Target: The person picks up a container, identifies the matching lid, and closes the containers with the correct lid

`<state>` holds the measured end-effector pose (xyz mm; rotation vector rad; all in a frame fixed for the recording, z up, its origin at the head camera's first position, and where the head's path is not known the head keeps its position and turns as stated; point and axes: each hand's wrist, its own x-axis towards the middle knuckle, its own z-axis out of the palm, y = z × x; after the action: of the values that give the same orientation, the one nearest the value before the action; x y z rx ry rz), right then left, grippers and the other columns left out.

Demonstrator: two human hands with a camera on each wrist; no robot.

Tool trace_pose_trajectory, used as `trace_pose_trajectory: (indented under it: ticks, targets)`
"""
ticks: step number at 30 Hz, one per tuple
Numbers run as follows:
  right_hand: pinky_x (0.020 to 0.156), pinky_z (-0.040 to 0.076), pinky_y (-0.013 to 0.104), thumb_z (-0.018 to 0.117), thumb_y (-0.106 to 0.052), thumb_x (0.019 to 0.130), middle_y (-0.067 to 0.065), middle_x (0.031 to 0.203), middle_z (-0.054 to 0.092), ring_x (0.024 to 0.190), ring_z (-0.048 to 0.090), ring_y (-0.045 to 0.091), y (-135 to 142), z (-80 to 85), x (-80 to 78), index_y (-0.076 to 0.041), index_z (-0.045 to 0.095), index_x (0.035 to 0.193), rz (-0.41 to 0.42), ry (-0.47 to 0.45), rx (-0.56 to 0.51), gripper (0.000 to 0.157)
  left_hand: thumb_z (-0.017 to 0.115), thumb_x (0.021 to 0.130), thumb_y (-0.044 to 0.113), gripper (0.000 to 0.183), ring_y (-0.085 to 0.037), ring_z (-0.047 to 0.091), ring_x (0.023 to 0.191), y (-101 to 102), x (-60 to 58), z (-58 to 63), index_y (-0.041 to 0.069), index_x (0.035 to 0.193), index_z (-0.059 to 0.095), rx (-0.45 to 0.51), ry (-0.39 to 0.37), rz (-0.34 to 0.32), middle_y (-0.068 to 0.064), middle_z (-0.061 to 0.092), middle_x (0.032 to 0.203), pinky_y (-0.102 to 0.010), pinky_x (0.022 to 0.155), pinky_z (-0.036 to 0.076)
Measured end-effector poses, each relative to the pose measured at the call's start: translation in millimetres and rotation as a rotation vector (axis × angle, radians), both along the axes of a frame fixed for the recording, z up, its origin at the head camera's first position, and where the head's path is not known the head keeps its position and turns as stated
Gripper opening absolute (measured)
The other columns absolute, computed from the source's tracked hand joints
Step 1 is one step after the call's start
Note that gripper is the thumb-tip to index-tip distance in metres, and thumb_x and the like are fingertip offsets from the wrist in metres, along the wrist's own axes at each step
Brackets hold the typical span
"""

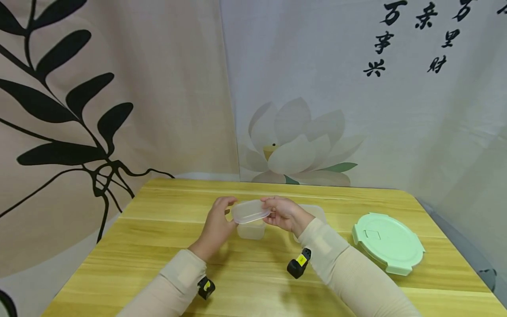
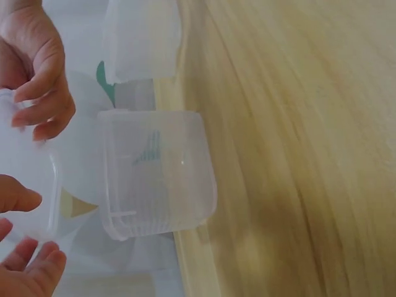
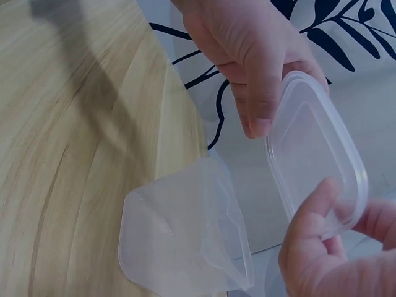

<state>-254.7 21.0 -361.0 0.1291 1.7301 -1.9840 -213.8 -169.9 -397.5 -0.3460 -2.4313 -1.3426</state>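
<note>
A clear, rounded rectangular plastic lid (image 1: 250, 212) is held up tilted between both hands, above the table. My left hand (image 1: 218, 229) pinches its left end, the thumb on one face. My right hand (image 1: 286, 214) pinches the opposite end between thumb and fingers, as the right wrist view also shows the lid (image 3: 315, 148). Below and just behind the lid stands a small clear plastic container (image 1: 251, 230), apart from it and uncovered in the left wrist view. Another translucent container (image 1: 314, 212) stands behind my right hand, partly hidden by the hand and sleeve.
On the right of the wooden table (image 1: 158, 251) sits a container with a round, pale green clip lid (image 1: 390, 242), close to my right forearm. A printed cloth (image 1: 182, 88) hangs behind the table's far edge.
</note>
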Motion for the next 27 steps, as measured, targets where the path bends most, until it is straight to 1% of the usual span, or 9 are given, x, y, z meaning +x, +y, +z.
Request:
trace_pose_trajectory:
  ticks: [6, 9, 12, 15, 18, 22, 27]
  targets:
    - [0.063, 0.047, 0.021, 0.050, -0.003, 0.094, 0.012, 0.106, 0.049, 0.080, 0.049, 0.017, -1, 0.9, -1.0, 0.001, 0.045, 0.131, -0.025, -0.003, -0.010, 0.037, 0.070, 0.078, -0.015, 0.053, -0.038, 0.052, 0.117, -4, -1.9, 4.3, -0.005, 0.126, 0.052, 0.092, -0.123, -0.013, -0.022, 0.050, 0.127, -0.047, 0.096, 0.048]
    - [0.063, 0.048, 0.022, 0.050, -0.001, 0.094, 0.012, 0.106, 0.049, 0.079, 0.050, 0.017, -1, 1.5, -0.9, 0.000, 0.045, 0.131, -0.044, 0.009, -0.015, 0.038, 0.067, 0.081, -0.014, 0.053, -0.036, 0.052, 0.117, -6, -2.8, 6.8, -0.002, 0.130, 0.049, 0.141, -0.202, -0.015, -0.020, 0.049, 0.129, -0.047, 0.097, 0.047]
    - [0.064, 0.048, 0.023, 0.051, -0.001, 0.093, 0.010, 0.103, 0.050, 0.077, 0.051, 0.017, -2, 2.4, -0.5, 0.000, 0.046, 0.131, -0.064, 0.036, -0.016, 0.039, 0.062, 0.086, -0.012, 0.049, -0.035, 0.054, 0.115, -9, -4.1, 9.6, -0.002, 0.132, 0.048, 0.177, -0.249, -0.014, -0.020, 0.051, 0.126, -0.045, 0.094, 0.049]
    - [0.065, 0.049, 0.024, 0.052, -0.001, 0.093, 0.009, 0.097, 0.052, 0.074, 0.053, 0.016, -3, 2.4, 0.1, 0.000, 0.047, 0.131, -0.080, 0.071, -0.020, 0.038, 0.053, 0.090, -0.011, 0.044, -0.033, 0.058, 0.108, -11, -4.8, 12.9, -0.002, 0.132, 0.047, 0.221, -0.295, -0.011, -0.020, 0.054, 0.120, -0.041, 0.087, 0.053]
    - [0.064, 0.049, 0.024, 0.053, 0.000, 0.093, 0.007, 0.090, 0.054, 0.071, 0.054, 0.014, -3, 1.4, 1.1, 0.001, 0.048, 0.130, -0.094, 0.102, -0.027, 0.037, 0.050, 0.095, -0.004, 0.039, -0.027, 0.061, 0.096, -11, -5.1, 18.1, -0.001, 0.134, 0.046, 0.262, -0.350, -0.008, -0.020, 0.056, 0.114, -0.040, 0.081, 0.054]
    - [0.064, 0.050, 0.025, 0.052, 0.001, 0.092, 0.005, 0.085, 0.056, 0.069, 0.056, 0.013, -4, -1.0, 2.4, 0.001, 0.048, 0.130, -0.104, 0.139, -0.024, 0.038, 0.050, 0.098, 0.006, 0.038, -0.021, 0.060, 0.087, -9, -6.1, 24.5, 0.000, 0.135, 0.045, 0.300, -0.418, 0.004, -0.017, 0.058, 0.108, -0.042, 0.078, 0.055]
    - [0.064, 0.051, 0.026, 0.053, 0.000, 0.093, 0.006, 0.086, 0.058, 0.070, 0.058, 0.014, -5, -3.0, 3.7, 0.001, 0.049, 0.130, -0.111, 0.168, -0.017, 0.037, 0.053, 0.097, 0.008, 0.040, -0.020, 0.058, 0.081, -7, -9.4, 25.2, -0.002, 0.135, 0.045, 0.312, -0.445, 0.010, -0.018, 0.059, 0.106, -0.042, 0.075, 0.056]
